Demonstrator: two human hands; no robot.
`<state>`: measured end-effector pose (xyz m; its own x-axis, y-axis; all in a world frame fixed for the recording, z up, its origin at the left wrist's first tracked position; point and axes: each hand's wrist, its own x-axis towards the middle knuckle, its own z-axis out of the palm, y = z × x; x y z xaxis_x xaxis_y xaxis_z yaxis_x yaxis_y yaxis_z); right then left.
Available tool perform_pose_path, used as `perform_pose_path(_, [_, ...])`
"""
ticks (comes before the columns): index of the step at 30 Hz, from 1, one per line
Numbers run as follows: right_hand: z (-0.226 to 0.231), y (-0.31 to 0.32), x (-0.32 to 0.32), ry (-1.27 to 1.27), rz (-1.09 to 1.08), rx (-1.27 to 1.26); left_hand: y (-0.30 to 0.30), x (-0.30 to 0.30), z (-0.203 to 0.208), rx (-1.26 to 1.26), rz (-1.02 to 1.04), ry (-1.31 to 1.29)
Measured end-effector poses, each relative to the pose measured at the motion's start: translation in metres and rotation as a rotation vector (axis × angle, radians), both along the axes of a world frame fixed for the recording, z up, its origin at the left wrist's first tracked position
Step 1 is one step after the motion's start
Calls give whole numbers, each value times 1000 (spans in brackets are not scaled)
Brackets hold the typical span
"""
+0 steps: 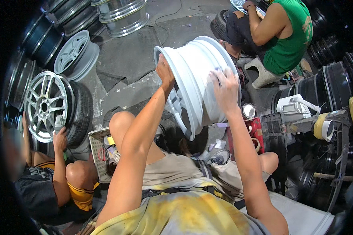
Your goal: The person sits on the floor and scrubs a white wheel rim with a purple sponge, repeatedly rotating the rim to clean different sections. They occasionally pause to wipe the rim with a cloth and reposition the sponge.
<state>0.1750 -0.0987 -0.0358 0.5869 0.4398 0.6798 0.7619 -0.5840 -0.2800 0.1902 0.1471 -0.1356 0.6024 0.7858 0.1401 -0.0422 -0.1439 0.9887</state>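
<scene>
A pale grey-white car wheel rim [196, 74] is tilted up in front of me, its spoked face turned to the lower left. My left hand [165, 72] is closed over the near lip at the upper left, thumb and fingers around the edge. Against the smooth outer barrel is my right hand [226, 90], its fingers bent and smeared by motion. Whether a small thing sits under those fingertips I cannot make out.
At left, another person's hands hold a silver spoked wheel [45, 105] beside a tyre [80, 113]. A co-worker in green [288, 35] sits at upper right. Near my knees are a plastic basket [100, 156], a red crate [257, 135] and a can [248, 111]. Stacked rims [121, 17] line the back.
</scene>
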Motion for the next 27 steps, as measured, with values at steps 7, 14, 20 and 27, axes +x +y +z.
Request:
perform_pose_path(7, [-10,-12,-37,111,-30,-15,-4,0,-7,89,132,-43])
perform_pose_path(14, [-2,8,-18,-19,-18,27,-9,-3,-2,157,125,-14])
perform_pose_path(20, [7,7,-11,-6,-66,-1,-27,-12,5,79,83,-21])
perform_pose_path(27, [-12,-13,-62,78,-39,-25,-19,-7,-12,127,167,-51])
